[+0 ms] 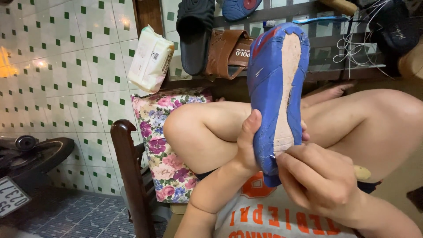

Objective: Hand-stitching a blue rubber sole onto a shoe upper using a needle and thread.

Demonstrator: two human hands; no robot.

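In the head view, the person sits with bare knees raised and holds a blue fabric shoe with a worn pale rubber sole [275, 88] upright in front of them, toe pointing up and away, sole facing right. The left hand [249, 145] wraps the shoe from the left side near its heel, thumb lying along the blue upper and the fingers [305, 134] curled round behind, so that hand is closed on the shoe. The right hand [319, 178] sits just below and to the right, at the heel end, its fingers pinched together at the seam where the blue upper meets the sole; a thin metal needle [272, 156] shows as a small glint at that spot, touching the fingertips. Whether the pinch truly grips the needle is hard to tell, as it is very small.

Behind the shoe, on the far side, a dark wooden rack [326, 72] carries a black rubber slide sandal [194, 35], a brown leather sandal [229, 53] and, at the top edge, another blue shoe with a red patch [240, 8]. White thread [357, 53] hangs in loops on the right of the rack. A white plastic pack of wipes [150, 59] leans at the rack's left end. Below it a floral-print cushion [165, 145] rests on a dark wooden chair [130, 172]. At far left, part of a black motorbike [33, 154] stands on the blue tiled floor [88, 218] before a white wall with green square tiles [66, 66].
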